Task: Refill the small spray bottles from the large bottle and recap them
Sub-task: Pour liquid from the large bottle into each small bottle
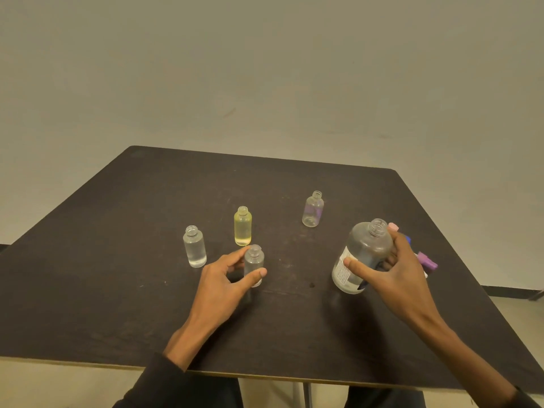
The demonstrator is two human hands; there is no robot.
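Observation:
Several small uncapped bottles stand on the dark table (pixel 117 290). My left hand (pixel 219 287) holds a clear small bottle (pixel 253 262) between thumb and fingers. To its left stands another clear bottle (pixel 194 247), behind it a yellow bottle (pixel 243 226), and farther right a purple-tinted bottle (pixel 313 209). My right hand (pixel 394 272) grips the large clear bottle (pixel 363 254), which is uncapped, tilted slightly left and has a white label. The spray caps lie partly hidden behind my right hand.
A purple spray cap (pixel 426 261), a pink cap (pixel 393 227) and a blue one (pixel 407 239) lie at the table's right side beyond my right hand. The table's near edge (pixel 265 375) runs just above my sleeves. A plain wall stands behind.

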